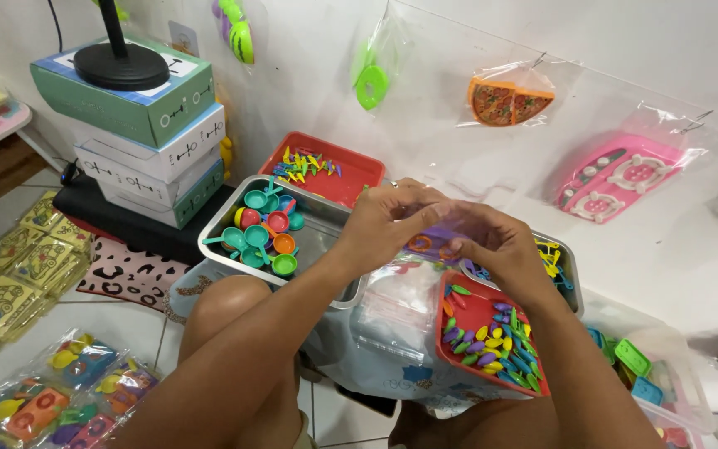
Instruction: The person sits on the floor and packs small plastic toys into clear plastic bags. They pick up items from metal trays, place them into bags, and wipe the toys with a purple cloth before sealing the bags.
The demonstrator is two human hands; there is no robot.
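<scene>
Knees lowest; my left hand [388,220] and right hand [492,241] pinch a clear bag [434,241]; I'd keep its mouth taut above the red tray [467,320].

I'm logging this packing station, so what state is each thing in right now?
left hand: raised over the trays, pinching a clear bag.
right hand: pinching the same bag.
clear bag: held up, small toys inside.
metal tray: partly filled with tiny pans.
red tray: holds loose utensils.
far red tray: few pieces inside.
stacked boxes: closed, lamp base on top.
wall bags: hanging, sealed.
</scene>
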